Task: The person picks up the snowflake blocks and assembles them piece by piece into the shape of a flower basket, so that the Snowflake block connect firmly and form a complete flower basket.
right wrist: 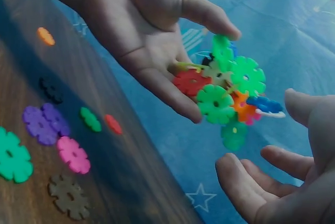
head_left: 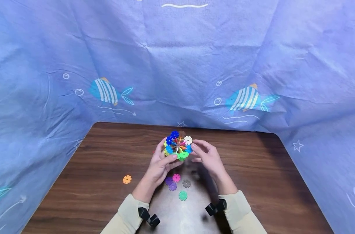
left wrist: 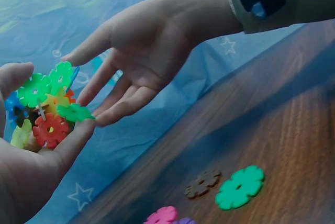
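Observation:
A ball-like cluster of interlocking plastic flower discs [head_left: 183,155] is held above the table, in many colours including blue, green, white and orange. My left hand [head_left: 160,165] grips it from the left and below, thumb on the near side. In the right wrist view, red and green discs of the cluster [right wrist: 248,77] show between the left thumb and fingers. To the right is my right hand [head_left: 210,159], fingers loosely bent and spread beside the cluster. Its thumb comes close to a blue disc [right wrist: 265,103]; I cannot tell if any finger touches.
Loose discs lie on the brown wooden table [head_left: 253,182]: an orange one [head_left: 127,179] on the left, and pink [head_left: 176,177], purple [head_left: 172,186], grey-brown [head_left: 186,183] and green [head_left: 183,195] ones between the forearms. A blue fish-print cloth [head_left: 177,65] surrounds the table's back and sides.

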Demonstrator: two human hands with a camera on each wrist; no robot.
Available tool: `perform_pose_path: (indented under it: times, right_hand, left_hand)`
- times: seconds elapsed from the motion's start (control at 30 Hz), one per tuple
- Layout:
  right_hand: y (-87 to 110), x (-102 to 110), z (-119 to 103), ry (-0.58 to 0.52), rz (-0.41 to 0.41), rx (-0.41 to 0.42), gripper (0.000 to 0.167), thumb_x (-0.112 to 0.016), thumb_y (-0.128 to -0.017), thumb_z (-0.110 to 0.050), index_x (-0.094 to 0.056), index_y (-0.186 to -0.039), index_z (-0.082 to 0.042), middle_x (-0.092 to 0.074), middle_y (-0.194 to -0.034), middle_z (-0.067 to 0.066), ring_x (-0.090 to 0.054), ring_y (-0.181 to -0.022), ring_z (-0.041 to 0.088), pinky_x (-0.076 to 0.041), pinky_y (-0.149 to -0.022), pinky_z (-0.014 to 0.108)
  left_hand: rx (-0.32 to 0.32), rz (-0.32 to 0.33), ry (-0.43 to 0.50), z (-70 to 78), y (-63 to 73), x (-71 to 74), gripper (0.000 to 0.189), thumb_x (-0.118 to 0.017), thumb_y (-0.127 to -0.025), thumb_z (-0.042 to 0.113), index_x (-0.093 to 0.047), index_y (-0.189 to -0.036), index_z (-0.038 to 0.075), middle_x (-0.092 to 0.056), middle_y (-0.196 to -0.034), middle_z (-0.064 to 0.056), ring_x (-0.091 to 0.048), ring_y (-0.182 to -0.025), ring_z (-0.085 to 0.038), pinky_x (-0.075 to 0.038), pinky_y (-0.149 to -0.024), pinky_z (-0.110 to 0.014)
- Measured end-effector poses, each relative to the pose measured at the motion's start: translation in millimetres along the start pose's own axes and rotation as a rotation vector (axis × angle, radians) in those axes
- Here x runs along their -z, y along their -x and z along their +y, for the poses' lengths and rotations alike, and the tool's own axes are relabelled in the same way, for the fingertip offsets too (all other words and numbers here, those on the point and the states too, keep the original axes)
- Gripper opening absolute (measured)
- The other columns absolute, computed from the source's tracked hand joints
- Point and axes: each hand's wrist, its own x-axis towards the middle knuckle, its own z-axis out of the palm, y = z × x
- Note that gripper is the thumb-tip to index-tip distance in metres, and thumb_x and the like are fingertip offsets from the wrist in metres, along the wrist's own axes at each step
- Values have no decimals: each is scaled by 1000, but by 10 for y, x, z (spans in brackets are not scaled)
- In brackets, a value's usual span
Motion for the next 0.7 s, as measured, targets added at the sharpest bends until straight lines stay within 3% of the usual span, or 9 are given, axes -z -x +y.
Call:
perform_pose_path:
  times: [0.2, 0.33, 0.5, 0.7]
  right_hand:
    - [-4, 42, 14, -66, -25, -33, 40, -66, -101, -18, -61, -131, 9, -69, -106, 7, -73, -82, 18, -64, -81, 44]
    - [7, 107, 62, -43, -9, -52, 36, -66, -101, -15, -63, -126, 11, -70, -100, 5, -72, -80, 15, -64, -80, 39]
    - [17, 220, 145, 2, 8, -67, 34, -66, -101, -16, -67, -121, 11, -70, -100, 4, -69, -80, 14, -64, -79, 36]
    - [-9, 372, 214, 62, 40, -113, 38, -68, -100, -22, -68, -119, 11, -69, -101, 4, -70, -81, 14, -63, -85, 40]
  left_hand:
    - [63, 14, -51, -52, 3, -62, 85, -63, -94, -6, -19, -160, 24, -48, -151, -17, -71, -109, -21, -57, -97, -53]
    - [125, 45, -184, -73, 4, -63, 72, -63, -101, 11, -23, -160, 20, -55, -142, -17, -70, -107, -20, -55, -100, -54]
    - [214, 57, -305, -79, -47, -66, 68, -59, -104, 36, -28, -161, 16, -52, -147, -19, -65, -120, -31, -51, -106, -55]
    - [307, 69, -440, -139, -164, -90, 69, -58, -105, 38, -32, -159, 4, -50, -150, -22, -61, -127, -35, -53, -106, -49]
